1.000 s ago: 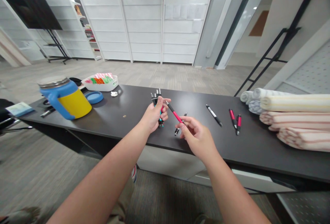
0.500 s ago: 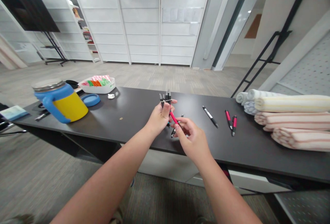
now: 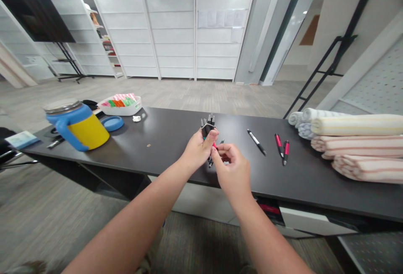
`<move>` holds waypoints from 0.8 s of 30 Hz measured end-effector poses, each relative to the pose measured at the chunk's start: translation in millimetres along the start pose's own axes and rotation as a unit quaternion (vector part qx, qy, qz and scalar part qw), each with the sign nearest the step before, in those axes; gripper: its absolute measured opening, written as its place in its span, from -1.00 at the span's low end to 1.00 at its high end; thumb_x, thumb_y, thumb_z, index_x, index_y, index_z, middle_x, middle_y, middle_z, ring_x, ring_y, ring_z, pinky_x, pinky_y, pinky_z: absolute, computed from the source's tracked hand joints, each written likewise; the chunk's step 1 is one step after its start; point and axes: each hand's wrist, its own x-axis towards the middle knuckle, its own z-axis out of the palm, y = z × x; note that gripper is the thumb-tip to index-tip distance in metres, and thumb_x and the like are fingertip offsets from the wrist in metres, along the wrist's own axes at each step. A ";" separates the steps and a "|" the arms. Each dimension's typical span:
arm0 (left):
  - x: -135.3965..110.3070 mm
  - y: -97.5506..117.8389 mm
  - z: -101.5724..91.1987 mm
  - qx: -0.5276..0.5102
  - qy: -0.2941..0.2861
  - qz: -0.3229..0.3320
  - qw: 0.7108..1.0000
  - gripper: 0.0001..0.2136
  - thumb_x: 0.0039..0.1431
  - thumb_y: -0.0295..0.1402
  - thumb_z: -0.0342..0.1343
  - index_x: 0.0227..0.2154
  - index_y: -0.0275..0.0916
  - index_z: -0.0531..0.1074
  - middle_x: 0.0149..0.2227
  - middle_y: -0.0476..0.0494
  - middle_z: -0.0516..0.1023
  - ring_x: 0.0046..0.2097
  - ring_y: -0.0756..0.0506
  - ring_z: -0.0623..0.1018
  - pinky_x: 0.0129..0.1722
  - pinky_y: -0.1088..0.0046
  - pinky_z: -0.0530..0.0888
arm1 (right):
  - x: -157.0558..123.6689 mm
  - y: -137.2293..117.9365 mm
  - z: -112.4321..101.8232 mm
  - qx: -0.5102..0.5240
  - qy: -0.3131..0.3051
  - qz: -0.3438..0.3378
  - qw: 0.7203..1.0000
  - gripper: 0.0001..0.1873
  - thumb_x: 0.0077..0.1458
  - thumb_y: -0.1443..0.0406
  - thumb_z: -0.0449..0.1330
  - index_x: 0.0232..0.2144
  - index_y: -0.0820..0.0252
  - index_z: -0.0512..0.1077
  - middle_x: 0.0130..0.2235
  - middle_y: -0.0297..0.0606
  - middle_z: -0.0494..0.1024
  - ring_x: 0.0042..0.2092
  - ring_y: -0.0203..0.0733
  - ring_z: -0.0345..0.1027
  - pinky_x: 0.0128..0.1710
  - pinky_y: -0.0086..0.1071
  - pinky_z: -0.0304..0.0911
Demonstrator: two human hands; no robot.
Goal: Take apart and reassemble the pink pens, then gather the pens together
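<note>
My left hand (image 3: pixel 199 150) is closed around a bundle of pens (image 3: pixel 208 125), their metal tips pointing up and away from me. A pale band loops round the bundle near the tips. My right hand (image 3: pixel 232 164) pinches the lower part of a red pen (image 3: pixel 214 144), whose upper part goes in among the others behind my left thumb. Below the hands, a pen (image 3: pixel 210 163) on the table is mostly hidden. To the right lie a white and black pen (image 3: pixel 256 142) and two red and black pens (image 3: pixel 278 145).
Rolled striped towels (image 3: pixel 362 143) are stacked at the table's right end. On the left stand a blue and yellow mug (image 3: pixel 78 125), its blue lid (image 3: pixel 112 123) and a white basket (image 3: pixel 121 109) of colourful packets. An open drawer (image 3: pixel 315 221) juts out below the table (image 3: pixel 170 139).
The bundle has moved slightly right and the red pen has slid further into it, less of it showing. My right hand has stayed on the red pen.
</note>
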 end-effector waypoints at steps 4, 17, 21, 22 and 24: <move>-2.5 4.6 -3.6 0.052 -0.011 0.041 0.998 -0.49 0.20 0.16 0.21 -0.18 -0.26 0.46 -0.32 -0.06 0.45 -0.33 -0.02 0.40 -0.28 0.48 0.38 | -1.4 -2.5 5.5 0.018 0.017 0.006 1.000 -0.77 0.25 0.11 0.28 -0.26 0.14 0.53 -0.32 -0.26 0.61 -0.31 -0.17 0.46 -0.29 -0.34 0.35; -1.0 12.1 -25.3 0.093 -0.044 0.028 0.994 -0.67 0.30 -0.02 0.18 -0.16 -0.21 0.45 -0.50 0.02 0.40 -0.48 -0.01 0.36 -0.42 0.50 0.32 | 18.8 -16.2 -22.7 -0.108 -0.028 -0.176 0.978 -0.78 0.40 0.21 0.15 -0.09 0.09 0.58 -0.20 -0.21 0.66 -0.24 -0.14 0.53 -0.17 -0.27 0.43; -5.5 16.2 -19.4 0.185 -0.048 0.098 0.977 -0.82 0.28 -0.21 0.21 -0.20 -0.22 0.51 -0.37 -0.09 0.55 -0.33 -0.10 0.49 -0.28 0.45 0.38 | 22.8 -25.1 -30.6 -0.157 0.009 -0.243 0.957 -0.81 0.40 0.23 0.17 -0.07 0.08 0.57 -0.16 -0.19 0.65 -0.21 -0.13 0.52 -0.12 -0.25 0.42; -6.8 16.8 -16.3 0.193 -0.056 0.112 0.973 -0.85 0.27 -0.26 0.21 -0.19 -0.21 0.52 -0.30 -0.12 0.59 -0.27 -0.13 0.53 -0.22 0.43 0.40 | 23.4 -25.9 -30.7 -0.164 0.013 -0.253 0.953 -0.81 0.40 0.24 0.17 -0.07 0.07 0.57 -0.14 -0.18 0.64 -0.19 -0.12 0.52 -0.10 -0.25 0.42; -8.8 17.2 -10.9 0.205 -0.068 0.122 0.969 -0.87 0.25 -0.33 0.19 -0.17 -0.20 0.52 -0.21 -0.13 0.63 -0.18 -0.16 0.56 -0.15 0.41 0.41 | 24.4 -25.4 -29.3 -0.180 0.020 -0.270 0.946 -0.82 0.41 0.26 0.16 -0.09 0.07 0.57 -0.13 -0.18 0.64 -0.15 -0.12 0.53 -0.08 -0.26 0.41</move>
